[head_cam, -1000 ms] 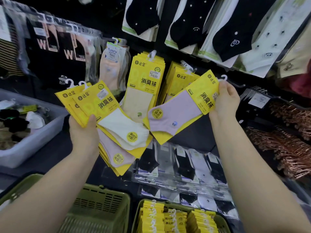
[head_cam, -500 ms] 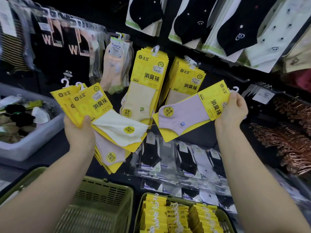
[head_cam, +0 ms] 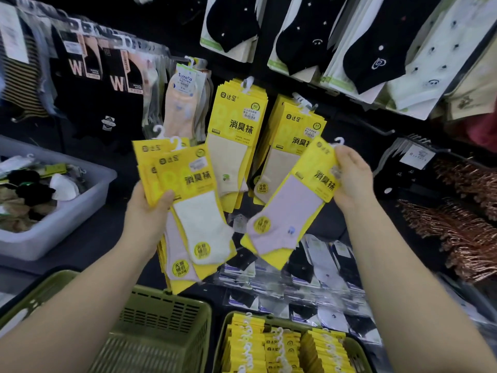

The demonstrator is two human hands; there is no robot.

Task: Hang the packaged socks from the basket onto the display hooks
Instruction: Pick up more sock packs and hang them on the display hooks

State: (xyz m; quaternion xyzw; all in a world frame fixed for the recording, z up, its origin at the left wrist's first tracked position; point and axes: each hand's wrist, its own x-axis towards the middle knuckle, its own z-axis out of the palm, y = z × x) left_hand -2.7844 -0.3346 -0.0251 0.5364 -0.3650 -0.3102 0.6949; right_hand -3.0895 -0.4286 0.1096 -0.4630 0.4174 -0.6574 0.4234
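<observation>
My left hand grips a fanned stack of yellow sock packs, a white sock on top, white hangers pointing up. My right hand holds a single yellow pack with a lilac sock by its top corner, tilted, its white hanger just above my fingers. Behind them, two bunches of matching yellow packs hang on display hooks. To the right of those, a bare hook sticks out. A green basket at the bottom holds rows of yellow packs.
A second green basket sits at the bottom left. A grey tub of loose socks stands at the left. Dark and pale socks hang above, flat clear packs lie below centre, and copper-coloured hangers pile at the right.
My right hand has swung the lilac pack from nearly sideways to more upright and drawn it down and left, closer to the stack. My left hand and its stack have shifted slightly right.
</observation>
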